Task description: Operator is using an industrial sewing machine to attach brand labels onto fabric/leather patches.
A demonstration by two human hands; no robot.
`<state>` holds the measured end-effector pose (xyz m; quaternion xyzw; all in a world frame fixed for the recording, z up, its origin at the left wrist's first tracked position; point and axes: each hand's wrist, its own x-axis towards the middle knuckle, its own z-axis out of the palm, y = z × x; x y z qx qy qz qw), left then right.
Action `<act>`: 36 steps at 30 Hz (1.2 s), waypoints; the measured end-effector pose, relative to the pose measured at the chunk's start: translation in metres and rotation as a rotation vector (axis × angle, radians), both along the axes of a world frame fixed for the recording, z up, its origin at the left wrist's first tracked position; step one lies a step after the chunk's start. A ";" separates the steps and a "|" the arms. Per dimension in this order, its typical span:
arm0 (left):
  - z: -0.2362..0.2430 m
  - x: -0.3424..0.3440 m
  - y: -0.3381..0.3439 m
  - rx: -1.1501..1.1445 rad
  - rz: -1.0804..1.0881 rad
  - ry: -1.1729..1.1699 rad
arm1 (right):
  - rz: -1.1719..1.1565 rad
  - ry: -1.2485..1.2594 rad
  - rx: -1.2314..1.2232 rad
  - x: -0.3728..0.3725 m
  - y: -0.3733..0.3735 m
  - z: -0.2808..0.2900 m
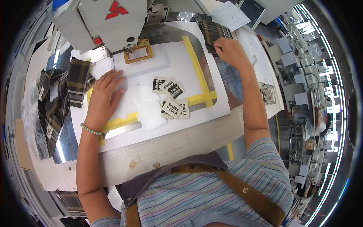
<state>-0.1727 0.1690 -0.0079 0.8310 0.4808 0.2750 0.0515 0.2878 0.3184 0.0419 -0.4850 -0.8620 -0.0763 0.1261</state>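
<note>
My left hand [104, 94] lies with its fingers stretched out on the white work sheet [181, 49], beside a dark plaid fabric piece [78, 83]. At the far right, my right hand [231, 52] is closed, its fingertips pinching the near edge of dark plaid fabric [215, 32]. Between the hands, several small cream and black fabric labels [171, 89] lie loosely overlapped. Thin white squares of backing material [145, 104] sit to their left. A yellowish clamp frame [138, 54] rests under the head of a sewing machine [109, 22].
Yellow tape [196, 64] borders the work sheet. More plaid pieces [56, 90] with labels on them are heaped at the left by clear plastic [32, 113]. Papers [230, 16] and a screen [251, 11] stand at the back right. Several machine stations line the room at right.
</note>
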 end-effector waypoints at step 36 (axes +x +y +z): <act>0.005 0.003 -0.001 -0.003 -0.003 -0.038 | 0.081 0.395 0.078 -0.056 -0.009 0.011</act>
